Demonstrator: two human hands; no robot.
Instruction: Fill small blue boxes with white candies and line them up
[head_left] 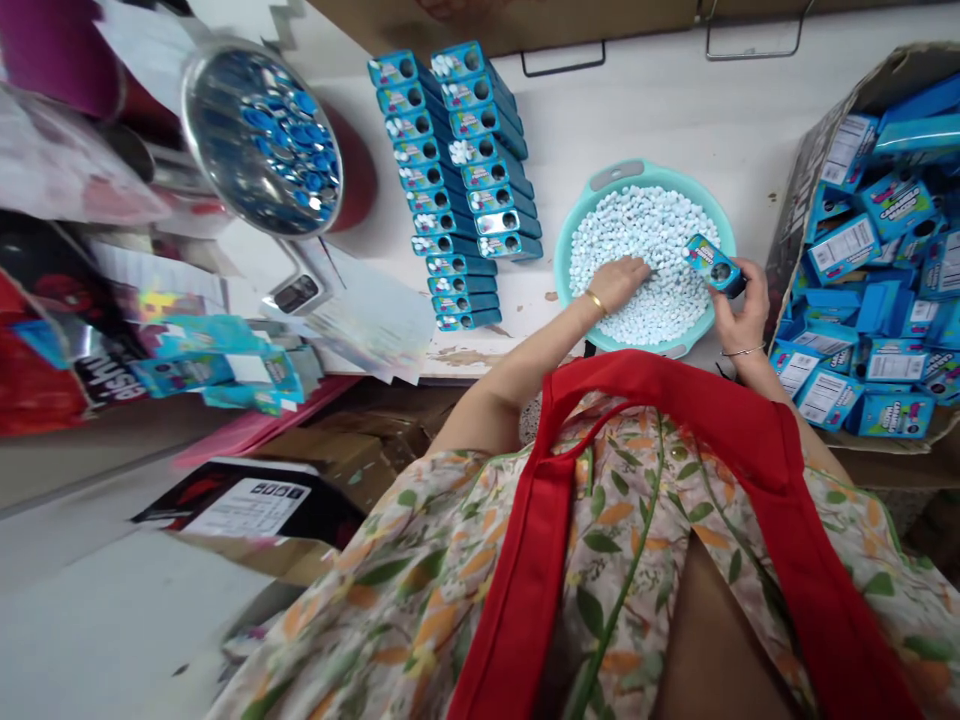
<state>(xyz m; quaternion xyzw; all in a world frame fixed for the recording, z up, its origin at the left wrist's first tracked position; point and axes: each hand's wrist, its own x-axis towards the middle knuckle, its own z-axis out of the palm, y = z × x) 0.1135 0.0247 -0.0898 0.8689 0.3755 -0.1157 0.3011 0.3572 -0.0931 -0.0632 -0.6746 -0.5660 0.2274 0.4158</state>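
Note:
A teal basin [577,215] full of small white candies [645,235] stands on the white table in front of me. My left hand [619,282] lies on the candies at the basin's near side, fingers curled down into them. My right hand [739,305] is closed round a small blue box [712,262] with a round window, held over the basin's right rim. Two rows of the same blue boxes [457,180] lie left of the basin, several showing white candies through their windows.
A cardboard carton [817,150] of flat blue boxes [877,290] stands at the right. A round metal bowl [262,140] with blue pieces sits at the upper left, above loose packets and papers [225,370]. Cardboard boxes lie under the table edge.

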